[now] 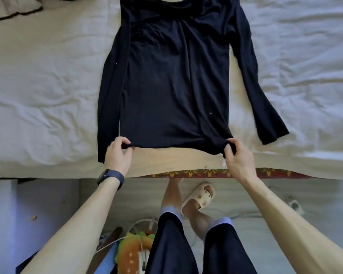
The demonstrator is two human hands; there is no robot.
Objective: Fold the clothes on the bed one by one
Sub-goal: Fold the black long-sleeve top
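A black long-sleeved top (pixel 174 80) lies flat on the bed (pixel 44 91), neckline at the far side and hem toward me. Both sleeves run down beside the body, the right one angled outward. My left hand (pixel 118 154) pinches the hem's left corner. My right hand (pixel 237 157) pinches the hem's right corner, where the cloth bunches slightly. The hem is stretched between the two hands near the bed's front edge.
A light garment with dark trim (pixel 14 8) lies at the far left corner of the bed. The white sheet is wrinkled on both sides. Below the bed edge are my legs, a cream slipper (pixel 199 198), cables and a plush toy (pixel 131 252) on the floor.
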